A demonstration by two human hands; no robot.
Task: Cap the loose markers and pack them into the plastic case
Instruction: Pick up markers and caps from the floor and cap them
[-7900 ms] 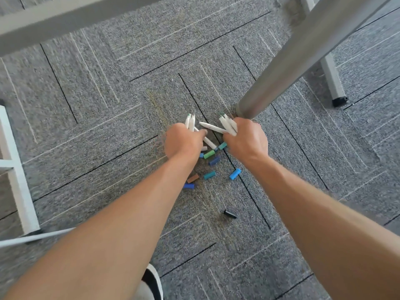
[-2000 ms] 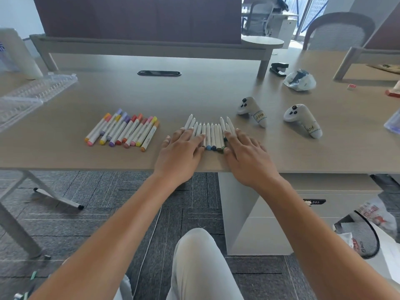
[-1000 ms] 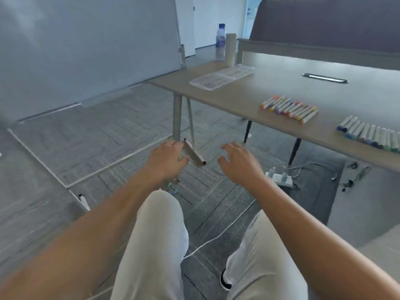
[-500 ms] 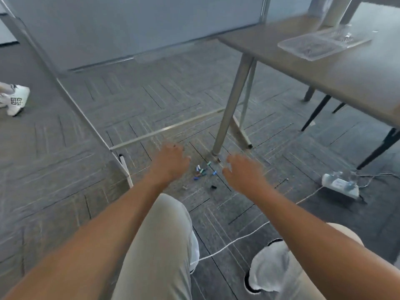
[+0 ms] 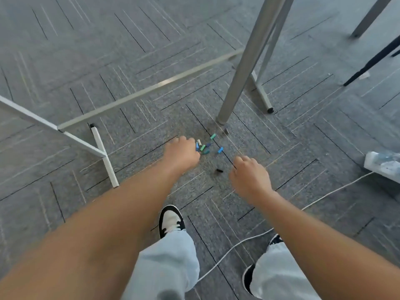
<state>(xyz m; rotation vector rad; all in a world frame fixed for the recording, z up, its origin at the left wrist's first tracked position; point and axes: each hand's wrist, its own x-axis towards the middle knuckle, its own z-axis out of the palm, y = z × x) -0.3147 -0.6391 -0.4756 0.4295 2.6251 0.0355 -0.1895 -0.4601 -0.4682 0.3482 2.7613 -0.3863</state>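
Several loose marker caps (image 5: 203, 147) lie on the grey carpet by the foot of a table leg: a green cap (image 5: 213, 136), a blue cap (image 5: 220, 150), a white cap (image 5: 199, 141) and, apart from them, a black cap (image 5: 219, 170). My left hand (image 5: 180, 154) hovers at the left edge of the cluster, fingers loosely curled downward, and I see nothing in it. My right hand (image 5: 249, 178) hangs just right of the black cap, fingers loosely curled and holding nothing. No markers and no plastic case are in view.
The grey metal table leg (image 5: 240, 68) rises just behind the caps. A white stand's foot (image 5: 104, 156) lies on the floor at the left. A power strip (image 5: 383, 163) with a white cable (image 5: 238, 241) is at the right. My shoe (image 5: 171, 220) stands below the hands.
My view has dropped from the table to the floor and closed in on the caps. Both hands have come down, the left one reaching the edge of the cap cluster.
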